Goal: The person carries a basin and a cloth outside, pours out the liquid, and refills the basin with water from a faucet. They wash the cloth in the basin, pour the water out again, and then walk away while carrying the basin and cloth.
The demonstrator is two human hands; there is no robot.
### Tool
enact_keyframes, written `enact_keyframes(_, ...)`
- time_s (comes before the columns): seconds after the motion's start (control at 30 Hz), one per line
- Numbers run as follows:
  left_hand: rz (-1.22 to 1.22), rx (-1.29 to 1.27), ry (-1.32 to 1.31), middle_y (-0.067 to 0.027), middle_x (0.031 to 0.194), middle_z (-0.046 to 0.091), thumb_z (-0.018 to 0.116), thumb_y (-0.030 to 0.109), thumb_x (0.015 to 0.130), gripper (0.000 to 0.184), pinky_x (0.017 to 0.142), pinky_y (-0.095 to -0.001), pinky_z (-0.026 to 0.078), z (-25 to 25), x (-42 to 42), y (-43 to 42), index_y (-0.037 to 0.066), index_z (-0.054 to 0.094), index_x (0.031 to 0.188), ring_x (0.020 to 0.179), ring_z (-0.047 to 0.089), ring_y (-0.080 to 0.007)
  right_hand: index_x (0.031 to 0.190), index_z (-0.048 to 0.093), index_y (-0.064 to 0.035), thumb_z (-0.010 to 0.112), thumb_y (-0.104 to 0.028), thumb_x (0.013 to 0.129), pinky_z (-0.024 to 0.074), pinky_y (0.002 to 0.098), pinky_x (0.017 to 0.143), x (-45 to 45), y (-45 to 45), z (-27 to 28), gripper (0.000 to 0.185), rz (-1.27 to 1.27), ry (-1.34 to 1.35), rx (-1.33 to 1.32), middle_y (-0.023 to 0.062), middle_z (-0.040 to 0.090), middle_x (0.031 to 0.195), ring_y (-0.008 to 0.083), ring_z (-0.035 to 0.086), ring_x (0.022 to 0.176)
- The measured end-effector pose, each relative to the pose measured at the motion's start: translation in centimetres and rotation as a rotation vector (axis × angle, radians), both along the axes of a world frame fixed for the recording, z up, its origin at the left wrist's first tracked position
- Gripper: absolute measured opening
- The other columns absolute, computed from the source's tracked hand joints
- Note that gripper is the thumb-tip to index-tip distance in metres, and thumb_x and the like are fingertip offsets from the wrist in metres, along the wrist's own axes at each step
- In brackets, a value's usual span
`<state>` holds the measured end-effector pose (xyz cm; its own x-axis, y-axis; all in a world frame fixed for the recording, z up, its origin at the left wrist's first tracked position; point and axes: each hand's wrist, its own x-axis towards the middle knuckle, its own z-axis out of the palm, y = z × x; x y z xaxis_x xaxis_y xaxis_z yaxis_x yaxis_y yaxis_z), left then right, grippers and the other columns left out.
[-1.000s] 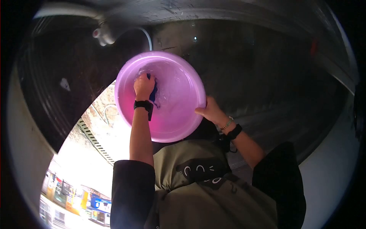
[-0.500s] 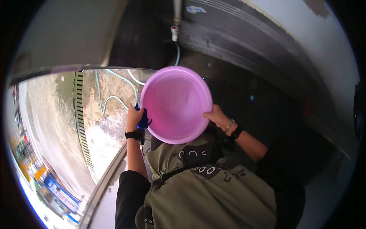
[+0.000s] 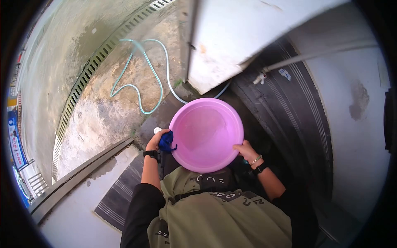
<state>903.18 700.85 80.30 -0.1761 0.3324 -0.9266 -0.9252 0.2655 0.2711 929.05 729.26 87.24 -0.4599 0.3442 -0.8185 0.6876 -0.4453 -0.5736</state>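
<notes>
A round pink plastic basin (image 3: 206, 168) is held in front of my body, its hollow facing up. Whether there is water in it I cannot tell for sure. On its left side my left hand (image 3: 154, 140) grips the rim, with a crumpled blue cloth (image 3: 166, 141) bunched between hand and basin. My right hand (image 3: 247, 151) clasps the right side of the rim, thumb on top and the other fingers hidden underneath.
A pale green hose (image 3: 160, 87) lies in loops on the concrete outside, near a slotted drain (image 3: 79, 86). A white door panel (image 3: 219, 45) stands ahead. Right of it, a tap (image 3: 259, 78) sits on a wall pipe above dark tiles (image 3: 302, 107). A metal threshold (image 3: 82, 177) runs at left.
My view has turned left toward the doorway, and the hose and the ground outside now fill more of it. Both hands still hold the basin, the blue cloth still at the left hand.
</notes>
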Motion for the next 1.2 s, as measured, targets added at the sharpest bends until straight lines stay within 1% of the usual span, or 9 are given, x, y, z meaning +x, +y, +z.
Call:
enact_keyframes(0.1, 0.036, 0.043, -0.035, -0.0058, 0.071, 0.061, 0.06, 0.025, 0.073, 0.024, 0.053, -0.0269, 0.049, 0.7, -3.8, -3.8, 0.003, 0.056, 0.082, 0.056, 0.058, -0.0157, 0.081, 0.06, 0.0017, 0.057, -0.009, 0.066, 0.0448, 0.0255, 0.05, -7.4, -1.7, 2.6, 0.018, 0.149, -0.123, 0.056, 0.0051, 0.058, 0.069, 0.0129, 0.055, 0.058)
enact_keyframes(0.23, 0.096, 0.075, -0.077, -0.0061, 0.07, 0.061, 0.058, 0.022, 0.075, 0.021, 0.05, -0.0277, 0.05, 1.3, -10.9, -10.0, 0.002, 0.056, 0.081, 0.054, 0.058, -0.016, 0.092, 0.059, 0.002, 0.057, -0.006, 0.065, 0.0449, 0.0268, 0.067, -18.2, -5.1, 1.3, 0.028, 0.161, 0.158, 0.095, 0.0056, 0.06, 0.079, 0.0161, 0.055, 0.072)
enact_keyframes(0.33, 0.096, 0.111, 0.118, -0.0075, 0.073, 0.061, 0.058, 0.02, 0.075, 0.021, 0.053, -0.0296, 0.052, 8.2, -18.2, -15.5, 0.001, 0.058, 0.084, 0.055, 0.058, -0.0169, 0.101, 0.053, 0.004, 0.053, -0.001, 0.064, 0.045, 0.0283, 0.067, -31.7, -8.6, 4.4, 0.038, 0.114, 0.32, -0.001, 0.01, 0.059, 0.09, 0.0186, 0.055, 0.076)
enact_keyframes(0.4, 0.078, 0.078, 0.216, -0.007, 0.073, 0.062, 0.06, 0.022, 0.075, 0.021, 0.054, -0.026, 0.05, 16.3, -22.4, -17.7, 0.002, 0.059, 0.083, 0.06, 0.06, -0.0159, 0.087, 0.056, 0.0048, 0.052, -0.001, 0.061, 0.0438, 0.0286, 0.054, -40.8, -10.7, 10.3, 0.027, 0.262, 0.478, 0.031, 0.0065, 0.057, 0.075, 0.0155, 0.052, 0.063)
enact_keyframes(0.5, -0.002, 0.036, 0.515, -0.0058, 0.07, 0.061, 0.055, 0.023, 0.078, 0.02, 0.054, -0.0246, 0.049, 20.0, -29.2, -22.0, 0.003, 0.058, 0.081, 0.058, 0.058, -0.0148, 0.083, 0.056, 0.0049, 0.051, 0.003, 0.057, 0.0391, 0.0253, 0.045, -50.1, -14.0, 19.8, 0.026, 0.397, 0.685, 0.119, 0.0043, 0.051, 0.064, 0.013, 0.047, 0.054)
enact_keyframes(0.57, 0.258, 0.105, 0.454, -0.0058, 0.067, 0.059, 0.052, 0.022, 0.079, 0.02, 0.051, -0.026, 0.049, 24.8, -30.6, -23.9, 0.002, 0.055, 0.08, 0.057, 0.058, -0.0159, 0.082, 0.055, 0.0055, 0.05, 0.005, 0.055, 0.0385, 0.0249, 0.044, -53.7, -16.5, 22.0, 0.028, 0.419, 0.792, 0.071, 0.0043, 0.049, 0.063, 0.0131, 0.046, 0.053)
enact_keyframes(0.63, 0.333, 0.138, 0.483, -0.0061, 0.066, 0.058, 0.051, 0.022, 0.08, 0.021, 0.049, -0.028, 0.049, 24.5, -31.5, -25.0, 0.001, 0.054, 0.08, 0.056, 0.057, -0.0169, 0.081, 0.054, 0.0063, 0.049, 0.007, 0.053, 0.0375, 0.0248, 0.043, -55.1, -19.6, 24.8, 0.029, 0.243, 0.933, 0.022, 0.0046, 0.046, 0.062, 0.0135, 0.044, 0.051)
enact_keyframes(0.8, 0.363, 0.078, 0.486, -0.0029, 0.071, 0.06, 0.051, 0.019, 0.08, 0.019, 0.049, -0.0235, 0.047, 18.1, -30.0, -26.6, 0.002, 0.058, 0.085, 0.056, 0.056, -0.0122, 0.09, 0.052, 0.0042, 0.044, 0.011, 0.049, 0.0382, 0.0266, 0.042, -56.5, -19.3, 18.8, 0.043, 0.299, 0.703, -0.015, 0.0085, 0.051, 0.078, 0.0206, 0.049, 0.061)
enact_keyframes(1.2, 0.574, 0.039, 0.304, -0.0027, 0.071, 0.062, 0.054, 0.023, 0.077, 0.017, 0.049, -0.0243, 0.047, 14.5, -27.3, -26.0, 0.007, 0.059, 0.081, 0.054, 0.057, -0.0133, 0.092, 0.051, 0.0028, 0.045, 0.013, 0.051, 0.0362, 0.0263, 0.039, -56.8, -19.8, 14.8, 0.043, 0.318, 0.603, -0.054, 0.0082, 0.05, 0.073, 0.0178, 0.048, 0.058)
